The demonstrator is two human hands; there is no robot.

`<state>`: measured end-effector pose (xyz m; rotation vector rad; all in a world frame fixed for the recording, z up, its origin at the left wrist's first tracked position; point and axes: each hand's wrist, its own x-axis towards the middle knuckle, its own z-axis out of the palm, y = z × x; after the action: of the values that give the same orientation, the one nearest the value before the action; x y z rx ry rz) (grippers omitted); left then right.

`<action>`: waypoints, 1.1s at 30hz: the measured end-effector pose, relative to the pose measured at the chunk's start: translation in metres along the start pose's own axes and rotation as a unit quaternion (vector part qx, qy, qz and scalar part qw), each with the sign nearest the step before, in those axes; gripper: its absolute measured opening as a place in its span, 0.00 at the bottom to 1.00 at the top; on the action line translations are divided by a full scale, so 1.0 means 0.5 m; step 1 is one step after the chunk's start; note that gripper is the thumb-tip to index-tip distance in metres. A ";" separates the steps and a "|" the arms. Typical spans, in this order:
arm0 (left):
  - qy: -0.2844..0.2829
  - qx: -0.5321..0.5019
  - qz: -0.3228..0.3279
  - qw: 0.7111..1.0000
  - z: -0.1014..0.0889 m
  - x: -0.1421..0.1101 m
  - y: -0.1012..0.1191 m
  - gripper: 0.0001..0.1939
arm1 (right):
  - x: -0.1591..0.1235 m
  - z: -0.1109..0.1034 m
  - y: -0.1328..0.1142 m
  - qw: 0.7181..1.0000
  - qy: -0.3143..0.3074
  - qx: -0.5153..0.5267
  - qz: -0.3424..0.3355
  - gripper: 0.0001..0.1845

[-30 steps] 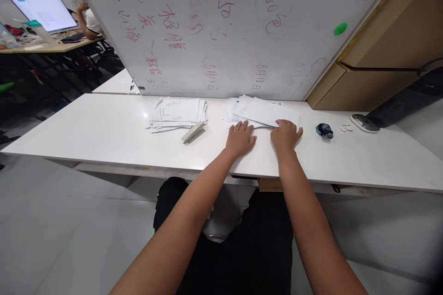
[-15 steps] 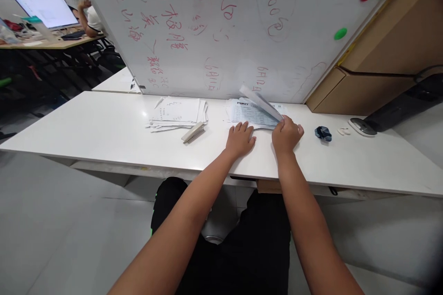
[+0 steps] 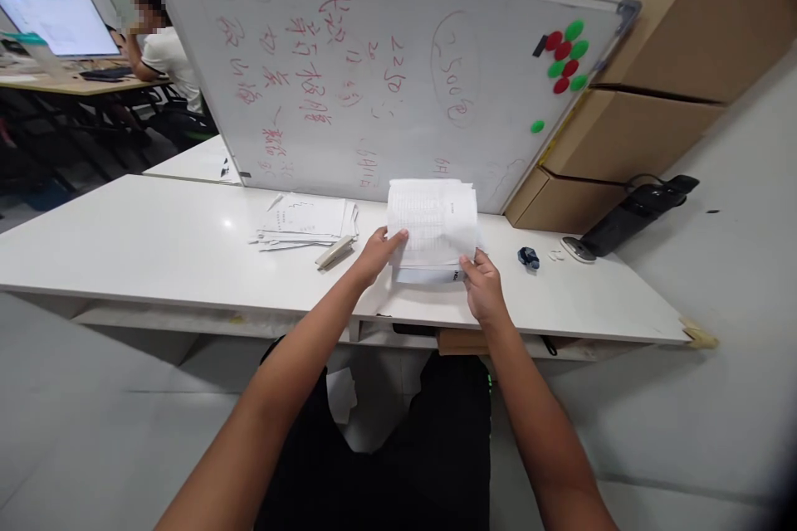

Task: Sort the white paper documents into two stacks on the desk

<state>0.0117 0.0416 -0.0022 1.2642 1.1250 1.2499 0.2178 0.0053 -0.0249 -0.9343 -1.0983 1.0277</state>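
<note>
Several printed paper sheets [image 3: 429,220] are raised off the white desk between my two hands, the top one showing lines of text. My left hand [image 3: 378,253] is closed on their left edge, thumb on top. At the lower right corner my right hand [image 3: 481,282] pinches them, its thumb on the front. Below the top sheet a bluish sheet [image 3: 423,275] with dark lettering shows along the near edge. To the left of my left hand lies a pale stapler [image 3: 334,252], beside a loose stack of papers [image 3: 302,220].
A whiteboard [image 3: 311,58] with red writing and magnets stands along the desk's [image 3: 155,257] back. Cardboard boxes [image 3: 672,25] are stacked at right. A blue scrunchie [image 3: 529,258] and a dark device [image 3: 632,216] sit on the right. A person [image 3: 168,54] sits far left.
My left hand, flat on the desk before, now grips the sheets' left edge. The papers have been lifted and face me in both hands. The view has shifted, showing more of the whiteboard's top.
</note>
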 end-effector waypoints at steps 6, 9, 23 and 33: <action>0.024 0.028 -0.059 0.998 -0.044 -0.047 0.026 0.14 | -0.018 0.029 -0.027 0.993 -0.069 -0.007 0.092 0.19; 0.026 0.093 -0.069 0.993 -0.061 -0.065 0.021 0.14 | -0.023 0.038 -0.043 0.986 -0.085 -0.026 0.141 0.19; 0.006 0.156 -0.071 0.985 -0.084 -0.092 0.026 0.25 | -0.050 0.033 -0.048 0.980 -0.099 -0.042 0.169 0.19; -0.062 0.134 0.142 0.979 -0.081 -0.113 0.071 0.19 | -0.031 0.024 -0.097 0.992 -0.123 -0.038 0.007 0.22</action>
<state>-0.0318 -0.0160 0.0277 1.7318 1.0746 1.2335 0.2126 -0.0214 0.0200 -0.8934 -1.3443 1.1406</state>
